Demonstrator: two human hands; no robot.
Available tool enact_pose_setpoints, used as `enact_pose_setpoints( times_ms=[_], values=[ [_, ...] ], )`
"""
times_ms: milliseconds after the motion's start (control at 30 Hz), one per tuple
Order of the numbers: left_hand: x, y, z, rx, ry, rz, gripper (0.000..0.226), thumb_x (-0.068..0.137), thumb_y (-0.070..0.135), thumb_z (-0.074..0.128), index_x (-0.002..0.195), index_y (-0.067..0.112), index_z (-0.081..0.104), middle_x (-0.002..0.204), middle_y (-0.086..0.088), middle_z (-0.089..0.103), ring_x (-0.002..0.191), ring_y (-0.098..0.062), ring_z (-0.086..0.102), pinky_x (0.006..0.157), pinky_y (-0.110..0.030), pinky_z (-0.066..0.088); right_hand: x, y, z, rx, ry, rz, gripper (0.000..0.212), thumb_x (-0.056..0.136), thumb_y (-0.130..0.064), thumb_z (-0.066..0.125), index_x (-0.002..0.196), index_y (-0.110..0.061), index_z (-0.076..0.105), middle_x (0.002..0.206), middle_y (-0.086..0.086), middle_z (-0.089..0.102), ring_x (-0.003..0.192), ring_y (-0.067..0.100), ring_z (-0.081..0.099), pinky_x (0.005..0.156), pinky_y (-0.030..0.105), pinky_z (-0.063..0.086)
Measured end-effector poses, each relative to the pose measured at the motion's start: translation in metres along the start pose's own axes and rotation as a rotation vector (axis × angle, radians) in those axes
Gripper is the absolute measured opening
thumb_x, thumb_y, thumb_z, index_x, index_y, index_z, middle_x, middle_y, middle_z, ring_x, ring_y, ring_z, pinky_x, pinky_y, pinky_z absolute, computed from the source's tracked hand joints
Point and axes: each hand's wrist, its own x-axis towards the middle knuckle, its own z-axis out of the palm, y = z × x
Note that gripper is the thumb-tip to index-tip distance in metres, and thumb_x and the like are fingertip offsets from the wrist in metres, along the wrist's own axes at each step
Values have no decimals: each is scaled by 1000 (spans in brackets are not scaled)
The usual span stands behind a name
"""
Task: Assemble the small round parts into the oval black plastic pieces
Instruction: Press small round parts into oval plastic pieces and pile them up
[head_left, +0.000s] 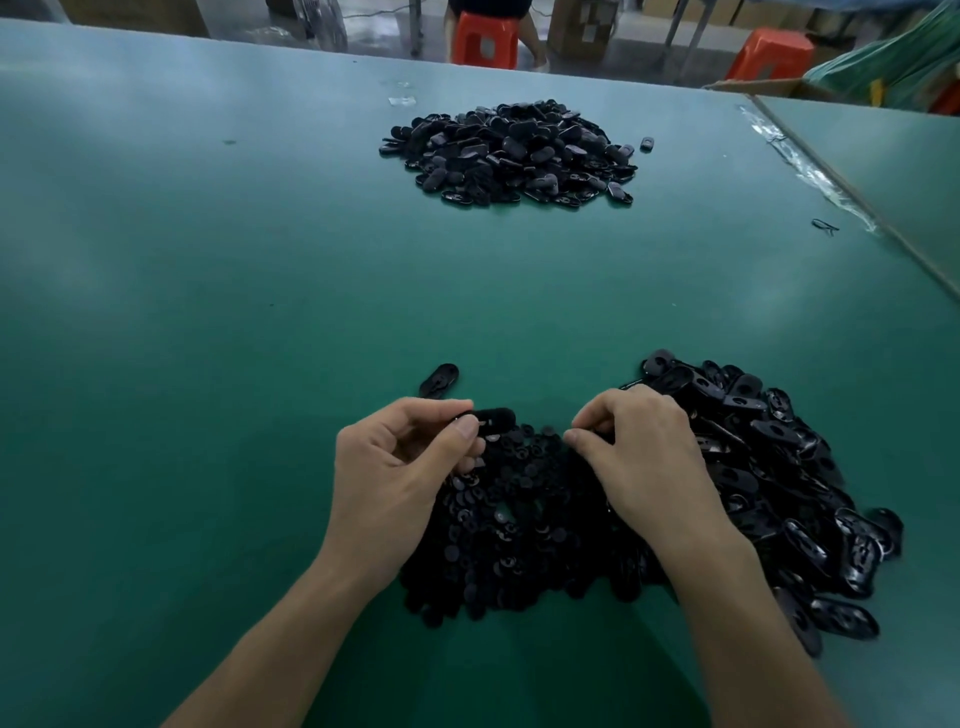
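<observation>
My left hand (400, 457) pinches an oval black plastic piece (491, 417) between thumb and fingers, just above a heap of small round black parts (519, 535). My right hand (639, 447) hovers over the heap's right side with its fingertips curled together at the top of the pile; whether a round part sits between them is hidden. A pile of loose oval black pieces (769, 467) lies to the right of that hand. One single oval piece (439, 380) lies on the mat beyond my left hand.
A larger heap of oval black pieces (511, 153) sits far across the green table mat (208, 260), with a stray piece (647, 143) beside it. A taped seam (810, 171) runs along the right edge. Orange stools (485, 39) stand beyond the table.
</observation>
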Motion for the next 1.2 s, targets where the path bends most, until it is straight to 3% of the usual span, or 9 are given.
enact_pose_setpoints(
  times_ms=[100,233,333,500,633,733,900,1067,1200],
  values=[
    [0,0,0,5,7,15,9,82,24,76,91,22,77,82,-7,76,76,-22,74,71,-21,58,0,1,1,44,-7,-23,12,94,-28,69,84,-27,61,92,-6,58,97,17,55,91,36,49],
    [1,0,2,-57,41,10,9,81,18,80,83,18,71,89,-7,76,78,-24,75,70,-23,58,-3,-4,-5,248,29,-66,19,97,-20,65,82,-26,56,76,-11,61,74,3,57,64,15,46],
    [1,0,3,-53,49,14,18,77,20,80,87,16,65,79,-5,74,74,-25,75,68,-24,59,-6,-15,-10,400,44,-129,20,93,-17,69,82,-29,58,73,-11,65,72,1,60,64,10,44],
    [2,-3,1,144,33,23,35,81,28,75,115,34,71,72,11,60,69,-13,63,68,-24,55,-9,-26,-9,585,-16,-151,12,89,-17,75,93,-28,72,79,-17,73,74,1,69,74,20,55],
    [1,1,1,124,-7,97,16,83,33,75,99,36,77,84,6,73,74,-6,62,70,-18,50,-12,-30,-9,674,-53,-192,13,92,-17,71,87,-29,73,73,-9,73,67,8,70,71,26,57],
    [0,3,3,93,-11,107,10,81,29,76,90,32,75,75,5,70,66,-4,59,64,-16,49,-14,-32,-11,699,-51,-201,13,92,-16,72,88,-29,72,75,-8,73,69,9,70,73,29,59],
    [0,3,1,59,4,58,14,81,23,75,85,30,63,67,7,65,59,-6,56,58,-18,48,-18,-40,-13,726,-55,-173,10,87,-14,76,89,-24,76,79,-11,75,76,8,73,78,29,60],
    [1,4,0,19,-1,24,32,77,26,80,106,35,70,71,1,71,61,-8,62,60,-19,52,-21,-44,-13,736,-16,-159,10,87,-14,75,86,-23,76,76,-9,75,72,9,71,73,29,60],
    [1,5,3,-17,27,60,17,76,20,76,90,28,76,70,1,70,61,-7,64,62,-17,52,-22,-47,-12,705,5,-157,13,86,-12,74,83,-24,75,74,-11,74,71,6,70,70,23,57]
  ],
)
